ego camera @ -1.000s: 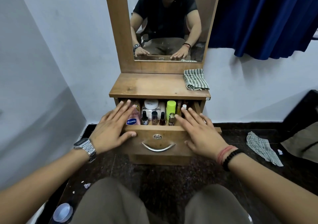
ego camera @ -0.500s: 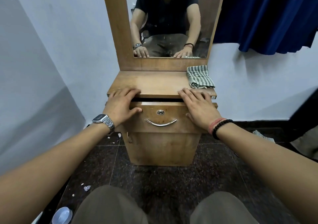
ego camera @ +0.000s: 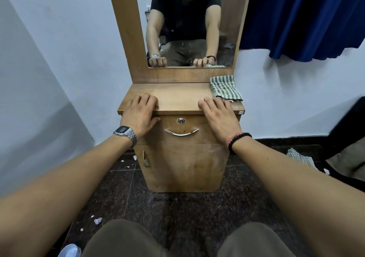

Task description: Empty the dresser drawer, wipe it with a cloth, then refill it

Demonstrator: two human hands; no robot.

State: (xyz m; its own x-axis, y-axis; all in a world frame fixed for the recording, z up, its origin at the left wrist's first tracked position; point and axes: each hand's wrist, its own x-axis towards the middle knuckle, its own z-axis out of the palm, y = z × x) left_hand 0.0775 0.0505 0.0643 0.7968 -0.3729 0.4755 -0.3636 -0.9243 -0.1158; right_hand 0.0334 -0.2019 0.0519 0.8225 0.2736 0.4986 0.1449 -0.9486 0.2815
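The wooden dresser drawer (ego camera: 181, 127) is fully closed, its front flush under the dresser top (ego camera: 177, 96), with a curved metal handle and a round lock. My left hand (ego camera: 141, 113) rests flat on the drawer front's left side, fingers curled over the top's edge. On the right side lies my right hand (ego camera: 219, 114), placed the same way. Both hands hold nothing. A folded green-and-white checked cloth (ego camera: 225, 87) lies at the back right of the top, just beyond my right fingers. The drawer's contents are hidden.
A tall mirror (ego camera: 189, 29) stands behind the top and reflects a person. Below the drawer is a cabinet door (ego camera: 181, 165) with a small handle. A second checked cloth (ego camera: 300, 157) lies on the dark floor at right. Blue curtain (ego camera: 308, 15) hangs upper right.
The drawer, open and full of bottles a second ago, has been pushed in by both hands and is now fully closed. My fingers have slid onto the dresser top's edge.
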